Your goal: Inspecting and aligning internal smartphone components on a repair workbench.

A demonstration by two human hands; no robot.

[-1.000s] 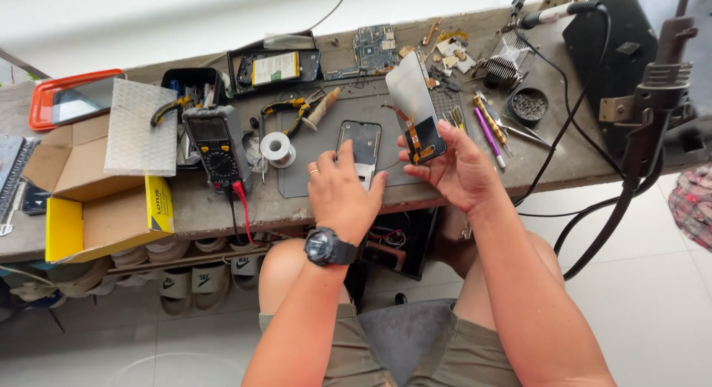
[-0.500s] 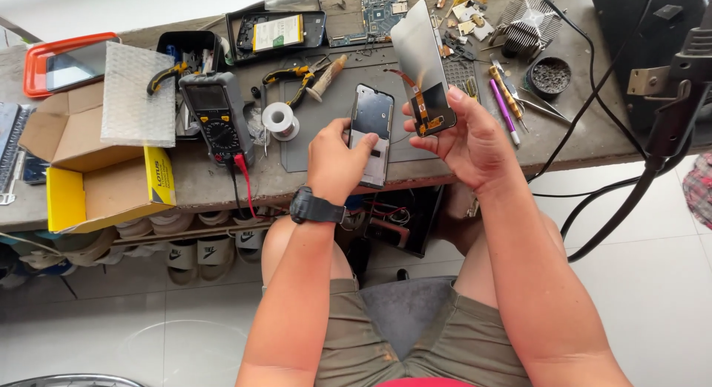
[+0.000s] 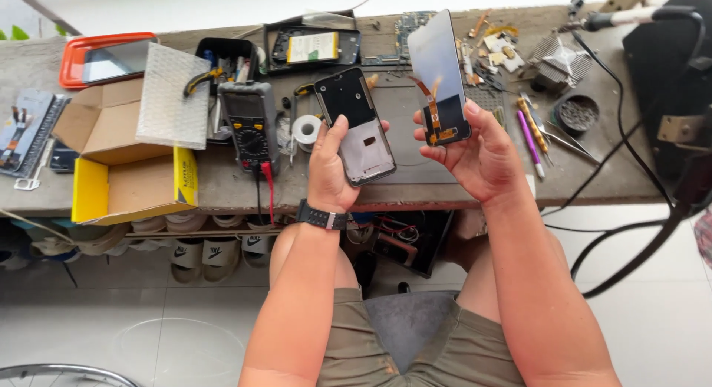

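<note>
Black wristwatch (image 3: 322, 217), olive shorts (image 3: 415, 350), bare forearms

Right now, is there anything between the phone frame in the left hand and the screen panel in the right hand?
Nothing visible: the black phone frame and the dark glass screen panel are apart, with only the grey bench mat behind the gap.
</note>
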